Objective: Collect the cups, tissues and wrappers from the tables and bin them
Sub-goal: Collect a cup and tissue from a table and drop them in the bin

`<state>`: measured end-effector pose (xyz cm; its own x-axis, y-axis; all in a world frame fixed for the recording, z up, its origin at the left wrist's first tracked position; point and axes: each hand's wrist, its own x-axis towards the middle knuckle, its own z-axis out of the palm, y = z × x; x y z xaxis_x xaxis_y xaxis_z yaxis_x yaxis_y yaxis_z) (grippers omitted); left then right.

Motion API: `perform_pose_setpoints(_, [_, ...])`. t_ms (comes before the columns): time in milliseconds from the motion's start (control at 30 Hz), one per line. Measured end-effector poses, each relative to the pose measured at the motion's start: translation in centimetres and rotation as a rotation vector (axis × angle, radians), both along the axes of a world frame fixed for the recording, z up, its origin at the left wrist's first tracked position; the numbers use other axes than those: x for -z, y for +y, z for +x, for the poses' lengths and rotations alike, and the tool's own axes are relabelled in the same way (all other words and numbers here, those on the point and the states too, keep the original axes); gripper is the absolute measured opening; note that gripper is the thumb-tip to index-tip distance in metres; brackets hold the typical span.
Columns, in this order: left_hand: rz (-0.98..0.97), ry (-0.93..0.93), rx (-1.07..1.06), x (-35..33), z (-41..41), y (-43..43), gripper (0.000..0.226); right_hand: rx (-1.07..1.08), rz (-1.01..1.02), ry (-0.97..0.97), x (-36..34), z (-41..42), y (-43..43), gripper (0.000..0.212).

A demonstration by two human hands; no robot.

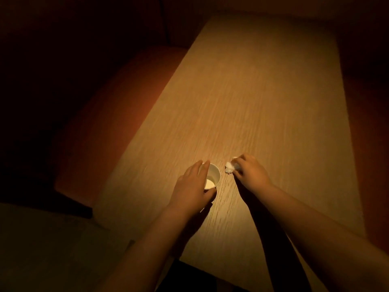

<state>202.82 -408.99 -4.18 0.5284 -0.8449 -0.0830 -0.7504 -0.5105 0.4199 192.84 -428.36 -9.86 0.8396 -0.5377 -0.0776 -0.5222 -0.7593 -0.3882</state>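
Dim, warm light. Wood-grain table (263, 91) runs away from the camera. White cup (214, 175) stands upright near the table's near end, open top showing a pale bottom. Left hand (189, 186) wraps the cup: fingers along its left rim, thumb curled round the near wall. Right hand (250, 171), just right of the cup and not touching it, pinches a crumpled white tissue (229, 167) at the fingertips, low over the table. Orange-red seat (126, 102) lies along the table's left edge. Slight motion blur.
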Motion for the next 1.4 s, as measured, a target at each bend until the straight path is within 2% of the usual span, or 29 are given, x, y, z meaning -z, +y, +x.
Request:
perform_pose_setpoints(233, [-0.052,0.040,0.120,-3.2,0.3,-1.4,0.083,0.231,0.106,-0.104,-5.6,-3.7,0.6,0.028])
perform_pose_setpoints(367, [-0.157,0.020,0.264,-9.4,-0.4,-4.4,0.089,0.375,0.061,-0.272,-12.5,-8.1,0.4,0.032])
perform_pose_setpoints(533, [-0.373,-0.017,0.385,-18.0,-5.8,-7.6,0.073,0.578,-0.015,-0.464,-21.6,-16.9,1.8,0.030])
perform_pose_setpoints(633, [-0.511,-0.032,0.517,-22.1,-12.7,-7.8,0.073,0.674,-0.120,-0.537,-26.5,-23.9,4.1,0.032])
perform_pose_setpoints(733, [-0.608,-0.018,0.641,-25.8,-20.8,-6.9,0.075,0.748,-0.241,-0.527,-30.6,-31.9,7.5,0.036])
perform_pose_setpoints(933, [-0.748,0.146,0.928,-30.9,-38.7,-3.1,0.078,0.907,-0.436,-0.488,-35.6,-50.0,17.7,0.039])
perform_pose_setpoints(1133, [-0.775,0.274,1.284,-32.9,-57.6,1.5,0.077,1.148,-0.636,-0.377,-38.4,-66.4,28.9,0.041])
perform_pose_setpoints(1400, [-0.710,0.371,1.620,-34.3,-79.0,2.9,0.082,1.637,-0.682,-0.403,-38.5,-83.8,38.5,0.041])
